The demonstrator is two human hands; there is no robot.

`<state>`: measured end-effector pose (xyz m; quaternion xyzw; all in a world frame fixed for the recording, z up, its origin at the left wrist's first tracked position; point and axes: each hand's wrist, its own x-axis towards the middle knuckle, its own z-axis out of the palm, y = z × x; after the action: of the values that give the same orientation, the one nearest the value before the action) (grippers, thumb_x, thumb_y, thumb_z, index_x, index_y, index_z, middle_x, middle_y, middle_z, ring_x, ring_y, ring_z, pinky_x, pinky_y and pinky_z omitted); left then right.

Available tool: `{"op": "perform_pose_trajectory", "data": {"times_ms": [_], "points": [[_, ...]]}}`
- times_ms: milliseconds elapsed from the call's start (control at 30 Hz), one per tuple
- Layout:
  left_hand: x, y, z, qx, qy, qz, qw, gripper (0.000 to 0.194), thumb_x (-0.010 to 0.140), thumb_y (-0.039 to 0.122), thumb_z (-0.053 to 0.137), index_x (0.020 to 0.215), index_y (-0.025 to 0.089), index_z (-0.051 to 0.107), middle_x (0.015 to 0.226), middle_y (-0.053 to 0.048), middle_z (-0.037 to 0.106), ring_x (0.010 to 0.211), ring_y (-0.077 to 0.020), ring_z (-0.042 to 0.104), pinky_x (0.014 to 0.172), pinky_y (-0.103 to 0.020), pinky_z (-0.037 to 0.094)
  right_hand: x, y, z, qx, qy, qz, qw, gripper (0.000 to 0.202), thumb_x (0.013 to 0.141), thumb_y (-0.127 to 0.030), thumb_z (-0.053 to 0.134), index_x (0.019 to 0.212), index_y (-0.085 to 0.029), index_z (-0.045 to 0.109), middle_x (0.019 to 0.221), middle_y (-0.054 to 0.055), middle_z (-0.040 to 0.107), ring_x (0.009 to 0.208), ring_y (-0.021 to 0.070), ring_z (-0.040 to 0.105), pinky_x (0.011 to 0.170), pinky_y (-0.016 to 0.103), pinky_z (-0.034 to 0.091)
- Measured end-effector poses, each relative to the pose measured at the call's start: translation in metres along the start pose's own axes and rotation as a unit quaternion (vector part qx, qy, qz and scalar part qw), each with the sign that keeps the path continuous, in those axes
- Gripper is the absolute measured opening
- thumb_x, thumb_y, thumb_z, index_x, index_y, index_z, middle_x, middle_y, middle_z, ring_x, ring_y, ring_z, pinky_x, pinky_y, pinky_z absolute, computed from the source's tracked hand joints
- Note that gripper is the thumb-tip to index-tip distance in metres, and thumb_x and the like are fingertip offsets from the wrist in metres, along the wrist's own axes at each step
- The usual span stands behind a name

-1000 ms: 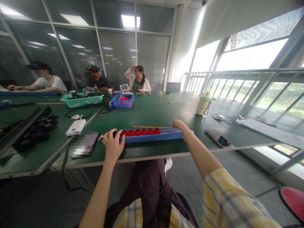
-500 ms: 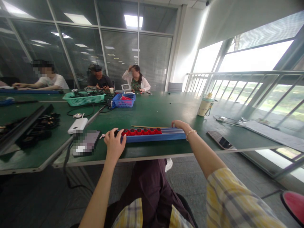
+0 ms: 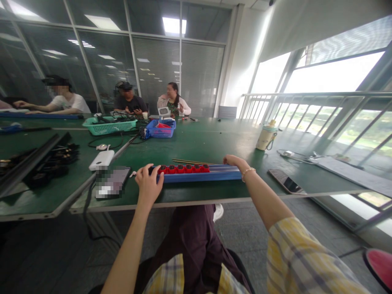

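Note:
A long blue channel point(image 3: 196, 177) lies along the front of the green table, with a row of several red pieces point(image 3: 188, 168) with dark tops in its left and middle part. My left hand point(image 3: 149, 181) grips the channel's left end, thumb on the near side and fingers over the top. Around the right end is my right hand point(image 3: 237, 164), its fingers on the far side and partly hidden behind the channel. The right stretch of the channel shows a bare grey inside. Thin brown sticks point(image 3: 191, 161) lie just behind it.
Left of the channel are a phone point(image 3: 114, 182) and a white power bank point(image 3: 102, 160). A green basket point(image 3: 110, 128) and a blue basket point(image 3: 161, 130) stand farther back. On the right are a bottle point(image 3: 266, 137) and another phone point(image 3: 286, 181). Three people sit across the table.
Both hands keep their hold on the channel. The view has shifted slightly. Across the table, the person at the right has lowered a raised hand from the head.

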<state>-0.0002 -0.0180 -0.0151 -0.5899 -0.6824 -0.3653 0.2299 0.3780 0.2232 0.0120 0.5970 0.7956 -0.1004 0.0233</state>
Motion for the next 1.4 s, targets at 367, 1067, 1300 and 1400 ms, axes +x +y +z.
{"op": "perform_pose_trajectory", "data": {"times_ms": [367, 1067, 1300, 1400], "points": [[0.000, -0.001, 0.002, 0.000, 0.001, 0.002, 1.000, 0.040, 0.094, 0.042, 0.047, 0.121, 0.022, 0.070, 0.135, -0.015, 0.052, 0.120, -0.0344, 0.039, 0.100, -0.052, 0.035, -0.001, -0.003, -0.002, 0.003, -0.009, 0.008, 1.000, 0.021, 0.077, -0.010, 0.066, 0.092, -0.016, 0.080, 0.099, 0.010, 0.078, 0.094, 0.0234, 0.072, 0.086, 0.033, 0.054], [-0.001, 0.000, 0.000, -0.005, -0.007, -0.006, 1.000, 0.039, 0.094, 0.041, 0.047, 0.121, 0.023, 0.069, 0.136, -0.015, 0.051, 0.122, -0.0352, 0.037, 0.100, -0.052, 0.035, -0.006, 0.004, 0.009, 0.017, 0.063, -0.001, 0.998, 0.029, 0.093, -0.018, 0.052, 0.115, -0.012, 0.070, 0.106, 0.012, 0.074, 0.094, 0.0190, 0.066, 0.082, 0.025, 0.047], [-0.001, 0.000, -0.003, -0.003, -0.010, -0.001, 1.000, 0.040, 0.094, 0.041, 0.047, 0.122, 0.022, 0.069, 0.136, -0.016, 0.051, 0.122, -0.0348, 0.038, 0.100, -0.052, 0.036, -0.020, 0.005, 0.015, 0.054, 0.135, -0.053, 0.988, 0.034, 0.098, -0.022, 0.042, 0.115, -0.017, 0.071, 0.104, 0.008, 0.075, 0.094, 0.0186, 0.065, 0.081, 0.023, 0.043], [-0.001, 0.002, -0.005, -0.001, -0.008, 0.000, 1.000, 0.040, 0.094, 0.041, 0.048, 0.122, 0.022, 0.069, 0.135, -0.016, 0.052, 0.120, -0.0343, 0.039, 0.099, -0.052, 0.036, -0.029, 0.000, 0.015, 0.035, 0.204, -0.037, 0.978, 0.033, 0.097, -0.019, 0.041, 0.107, -0.020, 0.073, 0.105, 0.008, 0.075, 0.097, 0.0215, 0.063, 0.083, 0.028, 0.041]]}}
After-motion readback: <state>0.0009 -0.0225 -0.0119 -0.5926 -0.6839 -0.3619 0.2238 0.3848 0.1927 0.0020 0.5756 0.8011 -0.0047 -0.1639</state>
